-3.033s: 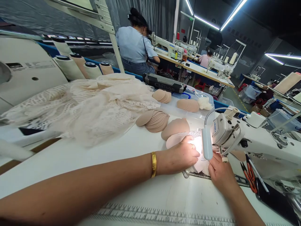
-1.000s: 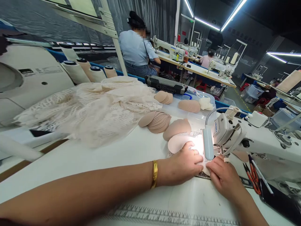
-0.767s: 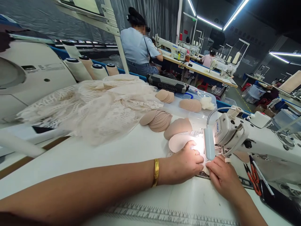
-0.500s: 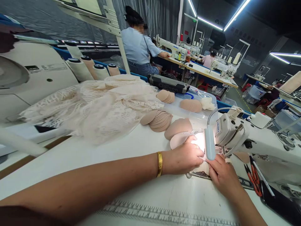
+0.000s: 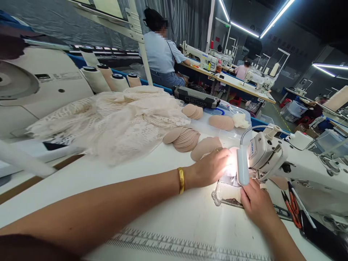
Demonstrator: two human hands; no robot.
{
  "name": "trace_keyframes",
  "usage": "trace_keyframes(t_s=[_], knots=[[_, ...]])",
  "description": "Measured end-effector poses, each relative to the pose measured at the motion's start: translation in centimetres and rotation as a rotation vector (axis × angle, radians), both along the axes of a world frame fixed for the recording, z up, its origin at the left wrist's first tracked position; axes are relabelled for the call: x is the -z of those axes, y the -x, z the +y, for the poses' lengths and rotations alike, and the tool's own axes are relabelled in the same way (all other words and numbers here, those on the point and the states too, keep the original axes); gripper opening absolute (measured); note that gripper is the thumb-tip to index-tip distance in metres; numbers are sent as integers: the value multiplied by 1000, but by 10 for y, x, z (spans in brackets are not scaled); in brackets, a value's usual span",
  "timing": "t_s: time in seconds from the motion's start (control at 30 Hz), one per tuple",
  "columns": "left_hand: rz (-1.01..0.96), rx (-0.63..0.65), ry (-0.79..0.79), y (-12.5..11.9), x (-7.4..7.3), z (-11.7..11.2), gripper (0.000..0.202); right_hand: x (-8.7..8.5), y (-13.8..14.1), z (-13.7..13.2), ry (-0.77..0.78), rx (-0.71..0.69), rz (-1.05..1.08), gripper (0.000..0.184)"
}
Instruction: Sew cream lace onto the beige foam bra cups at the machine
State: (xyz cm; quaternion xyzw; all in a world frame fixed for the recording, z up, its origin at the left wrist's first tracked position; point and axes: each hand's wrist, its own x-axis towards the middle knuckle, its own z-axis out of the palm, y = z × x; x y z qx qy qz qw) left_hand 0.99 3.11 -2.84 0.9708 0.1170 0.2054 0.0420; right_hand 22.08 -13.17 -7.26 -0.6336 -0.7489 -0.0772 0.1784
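My left hand (image 5: 210, 167), with a gold bangle at the wrist, reaches in under the lamp (image 5: 241, 167) of the white sewing machine (image 5: 288, 163). Its fingers are closed on a pale padded cup piece (image 5: 231, 167) that glares in the light. My right hand (image 5: 255, 204) rests just in front of the needle, fingers bent down on the work beside a lace-edged piece (image 5: 227, 194) lying on the machine bed. A beige cup (image 5: 205, 146) lies just behind my left hand.
Stacks of beige cups (image 5: 182, 137) and a heap of cream lace (image 5: 114, 121) cover the table's middle and left. Red-handled scissors (image 5: 292, 206) lie right of the machine. Thread cones (image 5: 114, 78) stand at the back. Other people sew at far tables.
My left hand has moved up and away from me, lifting the pale cup piece toward the lamp. The lace-edged piece on the bed now shows. My right hand has stayed near the needle.
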Motion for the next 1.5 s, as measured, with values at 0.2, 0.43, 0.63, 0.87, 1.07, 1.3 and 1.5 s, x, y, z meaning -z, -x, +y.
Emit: trace_keyframes(t_s=[0.2, 0.43, 0.63, 0.87, 1.07, 1.3, 1.5], knots=[[164, 99, 99, 18, -6, -20, 21, 2, -1, 0, -20, -13, -20, 22], [229, 167, 153, 10, -6, -43, 18, -2, 1, 0, -2, -15, -14, 22], [93, 247, 119, 2, -2, -37, 15, -1, -1, -1, 5, -14, -14, 24], [54, 267, 74, -4, 0, -29, 13, 0, -2, -1, 9, -17, 4, 25], [13, 257, 103, -4, 4, -23, 22, 0, -2, -2, 8, -12, 9, 26], [-13, 196, 55, -8, 12, -17, 14, 1, -4, 1, -30, -39, 16, 23], [116, 65, -126, -13, 30, -20, 14, -3, 2, -1, -121, -111, 9, 25]])
